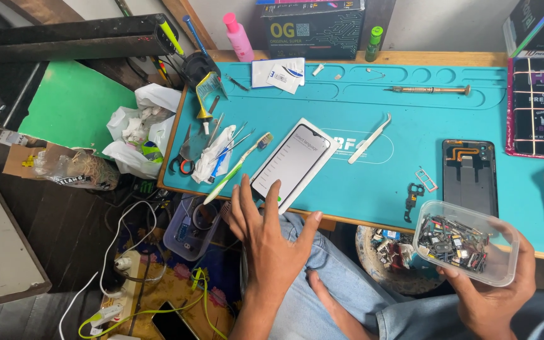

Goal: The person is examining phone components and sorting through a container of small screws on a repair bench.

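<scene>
My right hand [495, 293] holds a clear plastic container [467, 249] full of small dark phone parts, below the front edge of the teal work mat [373, 182]. My left hand [269, 242] hovers open with fingers spread at the mat's near edge, fingertips close to a white phone screen [292, 162] that lies on its white backing. A green toothbrush [237, 167] lies just left of the screen. White curved tweezers [369, 140] rest to its right. A phone back housing [470, 176] lies on the mat above the container.
A small bracket [413, 196] and a SIM tray [426, 179] lie near the housing. A screwdriver [429, 90], a pink bottle [238, 36], scissors and tools [212, 148], boxes at the right [539, 104], white bags [140, 129], and floor cables [127, 277] are around.
</scene>
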